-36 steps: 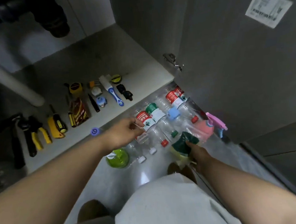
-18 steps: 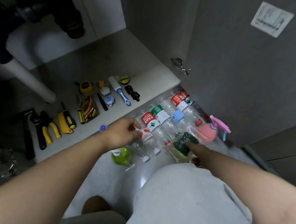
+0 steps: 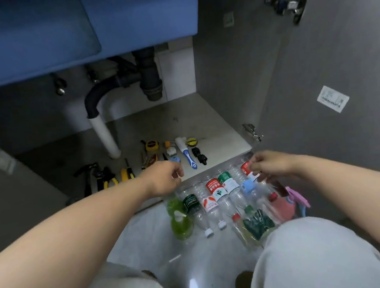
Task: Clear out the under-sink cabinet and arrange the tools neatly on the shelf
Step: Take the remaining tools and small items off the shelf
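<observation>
Under my right fingers (image 3: 254, 160), bottles (image 3: 215, 189) — likely light, slick, crushable; I'd grip mid-body. Left fingers (image 3: 179, 176) hang curled, empty; right's hold unclear.

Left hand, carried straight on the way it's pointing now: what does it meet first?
Probably the handle end of the blue-and-white brush on the shelf; the left hand may pass above it, depth unclear.

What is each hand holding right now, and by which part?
Left hand: nothing visible, fingers loosely curled. Right hand: fingertips on the label of the rightmost red-labelled bottle; a real grip cannot be told.
</observation>
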Demonstrator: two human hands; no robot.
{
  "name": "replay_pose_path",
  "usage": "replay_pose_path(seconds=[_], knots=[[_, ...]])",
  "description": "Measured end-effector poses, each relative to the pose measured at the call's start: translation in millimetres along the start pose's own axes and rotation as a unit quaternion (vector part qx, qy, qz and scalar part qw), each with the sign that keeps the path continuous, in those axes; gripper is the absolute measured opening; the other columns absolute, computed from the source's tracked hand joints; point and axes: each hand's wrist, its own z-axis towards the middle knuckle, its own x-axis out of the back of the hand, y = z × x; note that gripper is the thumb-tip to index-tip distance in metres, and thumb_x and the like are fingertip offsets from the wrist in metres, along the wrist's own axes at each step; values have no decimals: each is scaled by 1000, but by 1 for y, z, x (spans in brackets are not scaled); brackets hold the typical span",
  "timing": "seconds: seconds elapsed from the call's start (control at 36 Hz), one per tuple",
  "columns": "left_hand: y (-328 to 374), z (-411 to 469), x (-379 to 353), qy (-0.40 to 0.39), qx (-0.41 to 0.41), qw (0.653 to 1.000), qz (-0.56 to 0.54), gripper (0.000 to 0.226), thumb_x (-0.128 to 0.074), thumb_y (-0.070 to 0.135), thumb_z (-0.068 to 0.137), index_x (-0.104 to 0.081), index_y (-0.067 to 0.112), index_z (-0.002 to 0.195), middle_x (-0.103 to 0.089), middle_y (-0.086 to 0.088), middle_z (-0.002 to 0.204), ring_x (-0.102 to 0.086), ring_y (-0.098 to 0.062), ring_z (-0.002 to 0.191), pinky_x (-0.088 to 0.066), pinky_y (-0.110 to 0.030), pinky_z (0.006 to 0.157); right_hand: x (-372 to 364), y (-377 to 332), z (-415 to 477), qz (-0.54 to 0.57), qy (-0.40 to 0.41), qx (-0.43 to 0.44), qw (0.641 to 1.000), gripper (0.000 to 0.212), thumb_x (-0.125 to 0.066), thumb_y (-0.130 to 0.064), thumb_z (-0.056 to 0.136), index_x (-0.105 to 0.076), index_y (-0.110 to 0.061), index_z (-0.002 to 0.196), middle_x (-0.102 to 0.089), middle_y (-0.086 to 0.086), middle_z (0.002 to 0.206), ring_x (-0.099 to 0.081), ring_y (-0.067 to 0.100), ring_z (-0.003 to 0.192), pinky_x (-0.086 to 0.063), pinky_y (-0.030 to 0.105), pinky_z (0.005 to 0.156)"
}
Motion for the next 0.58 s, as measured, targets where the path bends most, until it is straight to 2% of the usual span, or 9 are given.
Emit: replay_pose_path(seconds=[0.06, 0.11, 0.17, 0.22, 0.31, 0.39, 0.44, 0.53, 0.58], knots=[[-5, 0, 1, 6, 7, 1000, 10, 23, -59, 23, 95, -67, 24, 116, -66, 4, 107, -63, -17, 101, -50, -28, 87, 2, -15, 7, -67, 6, 27, 997, 10, -56, -24, 100, -58, -14, 103, -68, 13, 107, -68, 19, 84, -53, 31, 67], [-10, 2, 1, 12, 11, 1000, 17, 23, -59, 21, 94, -68, 23, 114, -65, 6, 104, -62, -15, 99, -47, -26, 83, -1, -26, 18, -125, 8, 50, 991, 12, -59, -23, 98, -60, -13, 104, -70, 17, 105, -65, 18, 78, -51, 30, 63], [-16, 3, 0, 15, 17, 1000, 17, 23, -59, 21, 94, -69, 24, 114, -65, 6, 104, -61, -13, 96, -46, -25, 80, -7, -36, 31, -167, -9, 64, 984, 17, -60, -24, 97, -61, -12, 110, -70, 17, 108, -65, 22, 82, -54, 35, 69], [-21, 7, -1, 15, 26, 999, 16, 22, -59, 22, 94, -69, 25, 114, -67, 6, 107, -62, -13, 98, -52, -29, 85, -12, -46, 44, -208, -30, 81, 974, 22, -61, -25, 97, -62, -13, 116, -68, 13, 115, -63, 22, 88, -55, 40, 78], [-32, 20, -4, 11, 38, 999, 1, 22, -59, 23, 96, -69, 25, 115, -66, 6, 109, -62, -14, 100, -54, -32, 89, -20, -61, 67, -258, -52, 109, 959, 27, -58, -25, 98, -63, -16, 123, -63, 6, 126, -58, 18, 99, -47, 29, 84], [-46, 42, -12, 19, 40, 999, -18, 21, -59, 22, 95, -69, 26, 112, -66, 6, 106, -63, -15, 101, -53, -32, 89, -31, -68, 101, -283, -67, 112, 950, 32, -57, -32, 99, -61, -20, 128, -57, 8, 135, -58, 24, 113, -49, 34, 95], [-57, 57, -24, 36, 49, 997, -54, 20, -58, 21, 95, -69, 27, 111, -68, 5, 110, -64, -16, 103, -53, -35, 92, -41, -71, 127, -290, -62, 94, 950, 42, -59, -38, 98, -54, -24, 137, -48, 11, 139, -57, 30, 115, -50, 35, 96], [-70, 75, -48, 60, 52, 988, -133, 19, -57, 16, 96, -68, 26, 108, -68, 4, 110, -64, -14, 102, -54, -37, 93, -61, -71, 165, -258, -18, 75, 963, 56, -63, -29, 96, -40, -24, 147, -33, 15, 143, -57, 37, 112, -49, 37, 98], [-79, 88, -62, 57, 44, 985, -158, 18, -57, 15, 97, -68, 25, 108, -67, 5, 107, -63, -12, 100, -54, -36, 93, -75, -70, 187, -230, 19, 74, 970, 59, -62, -24, 95, -36, -22, 148, -32, 17, 142, -57, 40, 110, -49, 37, 97]])
